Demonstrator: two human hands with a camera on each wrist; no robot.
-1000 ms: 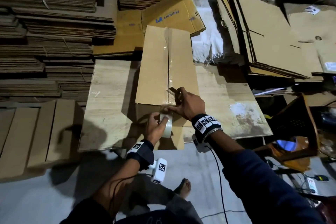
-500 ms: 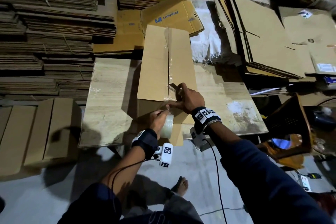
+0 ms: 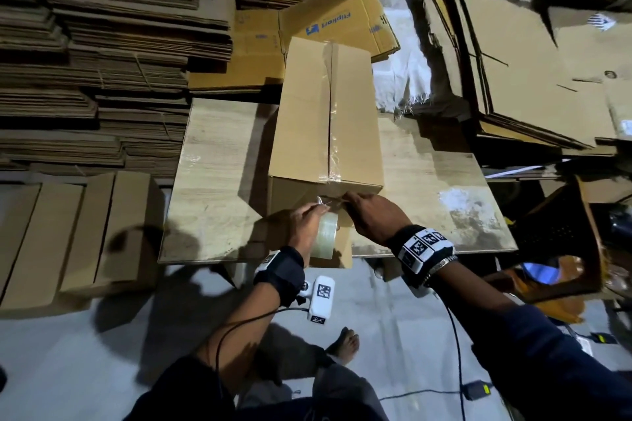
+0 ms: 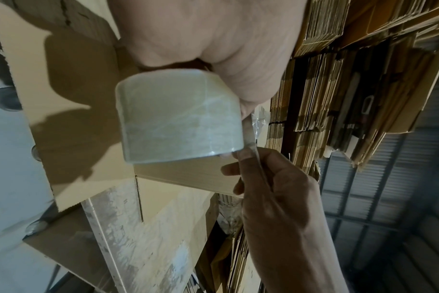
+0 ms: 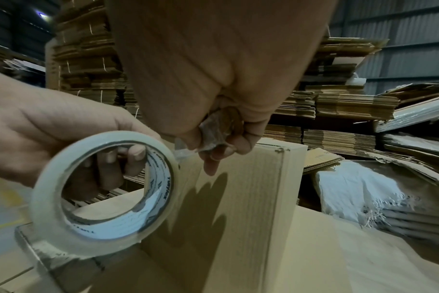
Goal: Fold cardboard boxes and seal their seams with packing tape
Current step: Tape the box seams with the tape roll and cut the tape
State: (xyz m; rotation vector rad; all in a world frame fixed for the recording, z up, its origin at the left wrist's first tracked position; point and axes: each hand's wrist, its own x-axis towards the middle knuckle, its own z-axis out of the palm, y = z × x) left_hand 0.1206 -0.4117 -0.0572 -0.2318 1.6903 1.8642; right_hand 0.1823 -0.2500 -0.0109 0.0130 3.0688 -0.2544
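Meanwhile, a roll of clear packing tape is gripped by the left hand, fingers curled through its core, just below the near end of a folded cardboard box set on a wooden table. A loose tape strip is pinched by the right hand against the box's near face, below the taped top seam.
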